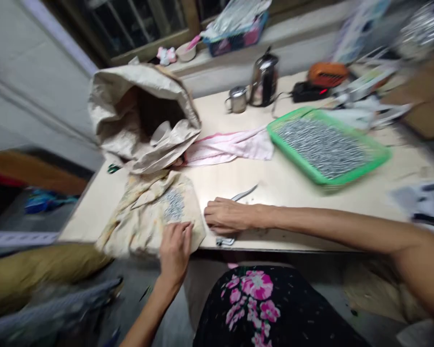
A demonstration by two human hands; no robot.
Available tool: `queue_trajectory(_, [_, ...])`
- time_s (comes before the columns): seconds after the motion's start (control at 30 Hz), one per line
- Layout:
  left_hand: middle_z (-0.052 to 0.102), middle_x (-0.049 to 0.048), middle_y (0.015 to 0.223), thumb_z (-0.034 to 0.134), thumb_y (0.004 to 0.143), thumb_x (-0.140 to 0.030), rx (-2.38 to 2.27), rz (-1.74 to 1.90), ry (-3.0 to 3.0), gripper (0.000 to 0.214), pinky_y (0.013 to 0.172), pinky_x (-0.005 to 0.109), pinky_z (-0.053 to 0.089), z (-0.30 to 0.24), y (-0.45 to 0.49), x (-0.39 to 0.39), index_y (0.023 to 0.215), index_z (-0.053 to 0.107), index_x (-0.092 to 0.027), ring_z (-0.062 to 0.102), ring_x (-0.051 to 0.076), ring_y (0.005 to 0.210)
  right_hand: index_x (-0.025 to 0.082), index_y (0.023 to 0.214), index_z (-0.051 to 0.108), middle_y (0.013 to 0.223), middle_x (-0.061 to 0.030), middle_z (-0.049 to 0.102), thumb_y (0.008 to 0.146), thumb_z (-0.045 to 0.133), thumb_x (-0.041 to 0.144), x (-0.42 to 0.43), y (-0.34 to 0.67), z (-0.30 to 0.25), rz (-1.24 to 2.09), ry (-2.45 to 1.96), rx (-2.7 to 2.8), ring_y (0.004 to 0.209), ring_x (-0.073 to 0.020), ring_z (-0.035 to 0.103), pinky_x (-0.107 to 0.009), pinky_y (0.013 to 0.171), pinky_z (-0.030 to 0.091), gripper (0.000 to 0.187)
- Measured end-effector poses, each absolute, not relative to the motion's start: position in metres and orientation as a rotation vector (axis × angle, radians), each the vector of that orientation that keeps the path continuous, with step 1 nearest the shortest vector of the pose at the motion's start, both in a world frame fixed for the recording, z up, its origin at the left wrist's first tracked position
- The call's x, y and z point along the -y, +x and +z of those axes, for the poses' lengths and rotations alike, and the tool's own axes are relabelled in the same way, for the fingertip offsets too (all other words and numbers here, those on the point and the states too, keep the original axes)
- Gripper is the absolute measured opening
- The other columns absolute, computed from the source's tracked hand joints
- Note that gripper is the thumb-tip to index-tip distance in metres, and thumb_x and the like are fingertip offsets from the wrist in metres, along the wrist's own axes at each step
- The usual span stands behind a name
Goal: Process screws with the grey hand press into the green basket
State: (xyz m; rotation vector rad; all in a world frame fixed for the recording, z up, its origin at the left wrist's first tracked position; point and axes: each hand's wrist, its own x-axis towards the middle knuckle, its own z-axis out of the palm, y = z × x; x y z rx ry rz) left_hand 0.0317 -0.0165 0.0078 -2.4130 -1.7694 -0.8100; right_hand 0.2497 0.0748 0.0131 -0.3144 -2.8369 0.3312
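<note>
My left hand (pixel 175 248) rests on the near edge of a pale patterned cloth (pixel 144 217), fingers bent down onto it beside a small heap of grey metal pieces (pixel 173 206). My right hand (pixel 226 216) lies knuckles-up on the table just right of the cloth, fingers curled over a small metal tool (pixel 224 241) whose end pokes out at the table edge. Metal tweezers (pixel 244 193) lie just beyond that hand. Motion blurs the whole picture.
An open paper sack (pixel 144 115) stands behind the cloth, a pink cloth (pixel 227 146) beside it. A green tray (pixel 379 159) of grey metal pieces sits at right. A steel cup (pixel 237 99), kettle (pixel 264 79) and clutter line the back.
</note>
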Motion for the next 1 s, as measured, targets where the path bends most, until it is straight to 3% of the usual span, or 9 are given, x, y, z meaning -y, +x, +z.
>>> queue_trajectory(0.07, [0.063,0.0097,0.091,0.043,0.099,-0.041,1.786,-0.638,-2.399,0.035,0.082,0.036,0.047,-0.002,0.021,0.007,0.104,0.066,-0.014,0.058,0.024,0.089,0.016,0.093,0.056,0.090,-0.0042,0.058,0.096,0.051,0.022,-0.078,0.270,0.034,0.384,-0.565,2.655,0.083,-0.0161,0.049,-0.028,0.077,0.039,0.008])
queue_trajectory(0.17, [0.062,0.0088,0.085,0.032,0.099,-0.051,1.769,-0.479,-2.429,0.050,0.079,0.036,0.047,-0.025,0.008,-0.007,0.097,0.068,-0.016,0.058,0.026,0.085,0.016,0.093,0.055,0.087,-0.0048,0.056,0.096,0.046,0.014,-0.079,0.325,0.069,0.201,-0.977,2.366,0.081,-0.0154,0.051,-0.026,0.075,0.042,0.010])
queue_trajectory(0.3, [0.063,0.0075,0.084,0.031,0.100,-0.048,1.698,-0.450,-2.540,0.049,0.078,0.035,0.047,-0.037,0.003,-0.015,0.094,0.068,-0.018,0.058,0.024,0.082,0.014,0.094,0.059,0.088,-0.0086,0.057,0.097,0.042,0.013,-0.068,0.412,0.110,-0.231,-1.504,2.107,0.081,-0.0188,0.052,-0.032,0.075,0.044,0.017])
queue_trajectory(0.4, [0.062,0.0093,0.084,0.033,0.099,-0.041,1.715,-0.393,-2.558,0.043,0.078,0.035,0.047,-0.024,0.012,-0.010,0.094,0.068,-0.017,0.058,0.026,0.086,0.014,0.109,0.061,0.097,-0.0128,0.057,0.096,0.047,0.018,-0.059,0.444,0.116,-0.473,-1.765,1.968,0.089,-0.0248,0.054,-0.038,0.076,0.045,0.020])
queue_trajectory(0.5, [0.063,0.0111,0.084,0.034,0.098,-0.033,1.772,-0.308,-2.582,0.038,0.079,0.037,0.047,-0.011,0.025,-0.009,0.088,0.067,-0.017,0.058,0.027,0.088,0.014,0.116,0.061,0.102,-0.0132,0.057,0.096,0.051,0.025,-0.047,0.431,0.093,-0.305,-1.697,2.101,0.093,-0.0265,0.055,-0.039,0.077,0.045,0.025])
queue_trajectory(0.63, [0.065,0.0112,0.087,0.041,0.093,-0.030,1.992,-0.469,-2.623,0.031,0.081,0.037,0.048,0.002,0.035,-0.010,0.091,0.068,-0.015,0.061,0.025,0.088,0.015,0.102,0.063,0.093,-0.0083,0.057,0.099,0.049,0.029,-0.017,0.373,0.038,0.342,-1.290,2.498,0.079,-0.0188,0.055,-0.031,0.069,0.045,0.021])
queue_trajectory(0.7, [0.067,0.0100,0.091,0.047,0.090,-0.033,2.183,-0.635,-2.649,0.029,0.080,0.034,0.049,0.009,0.040,-0.008,0.098,0.069,-0.015,0.063,0.022,0.085,0.014,0.098,0.061,0.093,-0.0075,0.056,0.098,0.051,0.031,-0.006,0.347,0.014,0.504,-1.208,2.588,0.077,-0.0181,0.053,-0.031,0.068,0.043,0.020])
queue_trajectory(0.83, [0.069,0.0055,0.081,0.061,0.082,-0.042,2.765,-0.919,-2.647,0.031,0.065,0.028,0.048,0.018,0.058,-0.002,0.096,0.071,-0.016,0.061,0.017,0.068,0.015,0.093,0.057,0.092,-0.0070,0.055,0.099,0.047,0.024,-0.002,0.325,-0.011,0.551,-1.211,2.612,0.077,-0.0177,0.050,-0.031,0.068,0.039,0.015])
queue_trajectory(1.0, [0.063,0.0009,0.063,0.076,0.065,-0.050,3.315,-1.159,-2.458,0.040,0.055,0.022,0.042,0.015,0.078,0.002,0.080,0.069,-0.013,0.053,0.011,0.055,0.016,0.083,0.053,0.083,-0.0054,0.054,0.097,0.035,0.008,-0.004,0.326,-0.010,0.446,-1.108,2.631,0.069,-0.0160,0.043,-0.031,0.064,0.033,0.024])
